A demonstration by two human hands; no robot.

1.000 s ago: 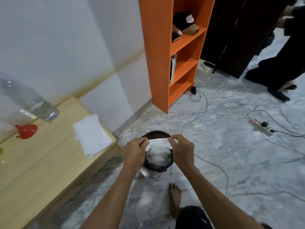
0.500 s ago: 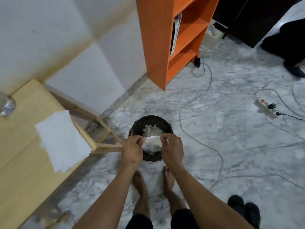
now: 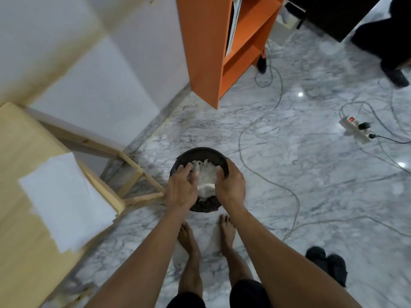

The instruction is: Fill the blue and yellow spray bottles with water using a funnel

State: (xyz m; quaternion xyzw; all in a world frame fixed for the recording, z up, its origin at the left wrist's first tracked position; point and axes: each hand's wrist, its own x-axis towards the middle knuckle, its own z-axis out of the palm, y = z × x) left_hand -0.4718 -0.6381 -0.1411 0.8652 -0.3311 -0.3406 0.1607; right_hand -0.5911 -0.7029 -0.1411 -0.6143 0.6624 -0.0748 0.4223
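The spray bottles and the funnel are out of view. A black waste bin [image 3: 201, 155] stands on the marble floor just ahead of my bare feet, with crumpled white tissue [image 3: 206, 175] inside. Both my hands are over its mouth. My left hand [image 3: 181, 188] has its fingers spread and straight, touching the tissue at the bin's left side. My right hand [image 3: 230, 183] reaches down at the right side, fingers pointing into the bin against the tissue.
A wooden table [image 3: 20, 152] with a white paper sheet [image 3: 64, 201] fills the left. An orange shelf unit [image 3: 213, 52] stands ahead. Cables and a power strip [image 3: 355, 130] lie on the floor to the right, black slippers [image 3: 327, 264] near my feet, a person's dark legs [image 3: 382, 41] top right.
The view tilted down over the bin. My hands, which pinched a white tissue between them above the bin, have dropped into its mouth and the tissue lies inside.
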